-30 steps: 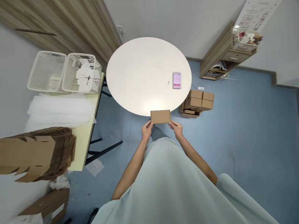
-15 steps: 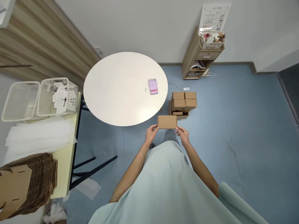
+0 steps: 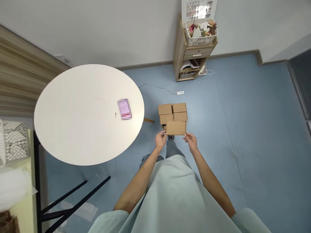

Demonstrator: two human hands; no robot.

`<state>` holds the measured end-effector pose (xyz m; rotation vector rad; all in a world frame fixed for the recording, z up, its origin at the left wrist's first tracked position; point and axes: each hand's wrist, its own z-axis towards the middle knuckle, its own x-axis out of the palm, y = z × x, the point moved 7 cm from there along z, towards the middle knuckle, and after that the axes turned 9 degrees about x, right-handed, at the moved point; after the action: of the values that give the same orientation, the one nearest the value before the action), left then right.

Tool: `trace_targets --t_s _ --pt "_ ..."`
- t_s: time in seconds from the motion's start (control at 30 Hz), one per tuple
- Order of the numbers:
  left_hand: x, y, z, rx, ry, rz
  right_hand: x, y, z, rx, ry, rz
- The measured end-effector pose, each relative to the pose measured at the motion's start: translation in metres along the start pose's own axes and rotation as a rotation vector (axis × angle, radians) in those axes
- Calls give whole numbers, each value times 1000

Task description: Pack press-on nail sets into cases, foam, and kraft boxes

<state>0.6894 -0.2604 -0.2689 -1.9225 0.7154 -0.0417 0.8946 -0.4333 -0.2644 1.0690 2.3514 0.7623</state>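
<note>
Left hand (image 3: 160,140): clamped on the box (image 3: 176,128).
Right hand (image 3: 191,141): clamped opposite.
Box: apparently mid-carry, near stacked boxes (image 3: 179,108).
Box's next move: likely needs level support.

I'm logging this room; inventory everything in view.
Held box: one, brown, centre
Other boxes: several, brown, beyond it
Table: one, white, left
Blurred item: one, purple, tabletop
Corded strip: one, white, floor
Cabinet: one, brown, wall
Flower basket: one, white, cabinet top
Poster: one, white, behind it
Side table: one, yellowish, left edge
Mesh basket: one, white, side table
Soft pile: one, white, side table
Cardboard: some, brown, bottom left
Left hand and right hand: two, bare, on box
Shirt: one, pale green, bottom
</note>
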Motion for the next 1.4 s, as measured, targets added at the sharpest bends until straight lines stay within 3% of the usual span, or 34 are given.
trace_targets --t_s 0.13,0.27,0.43,0.63,0.8,0.93,1.07,1.27,1.4 --pt "37 -13 50 -22 14 46 -7 36 61 1 11 -46" --pt "55 -14 95 -63 -28 104 0 58 118 -1 21 -141" --pt "71 -13 143 -111 -32 90 12 67 177 28 -12 -250" --pt "91 -16 190 -118 -31 91 16 69 225 20 -67 -321" --pt "104 4 212 -174 -42 118 17 62 252 51 -131 -390" --pt "98 26 202 -241 -62 111 14 51 248 114 -151 -407" --pt "74 32 167 -245 -46 62 9 52 218 115 -100 -339" --pt "22 6 99 -162 -8 -10 9 76 151 57 -10 -300" --pt "-25 -13 57 -58 -23 -64 40 91 102 -35 116 -353"
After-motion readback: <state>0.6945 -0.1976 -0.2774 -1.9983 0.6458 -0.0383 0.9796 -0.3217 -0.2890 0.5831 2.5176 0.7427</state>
